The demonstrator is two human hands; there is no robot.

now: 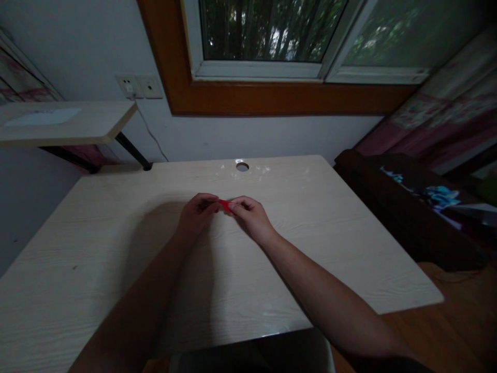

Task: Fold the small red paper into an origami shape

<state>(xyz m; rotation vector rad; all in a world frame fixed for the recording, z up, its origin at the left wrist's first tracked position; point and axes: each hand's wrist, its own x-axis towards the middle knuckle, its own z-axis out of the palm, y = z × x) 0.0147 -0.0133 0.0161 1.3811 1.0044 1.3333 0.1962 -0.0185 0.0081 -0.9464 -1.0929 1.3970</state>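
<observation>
A small red piece [225, 205], perhaps folded paper, spans the short gap between my two hands over the middle of the desk [334, 243]. My left hand [199, 213] has its thumb and fingertips pinched at the piece's left end. On the other side, my right hand [251, 215] grips the right end, with the thumb lying on top. Fingers cover both ends of the red piece, so its full shape is hidden. Both hands are close to the desk surface.
A round cable hole [242, 167] lies near the desk's far edge. At the left rises a shelf [112, 122] on black legs. A cord [151, 133] runs down from the wall socket [130, 86]. Beyond the desk's right side stands a dark brown piece of furniture [373, 199].
</observation>
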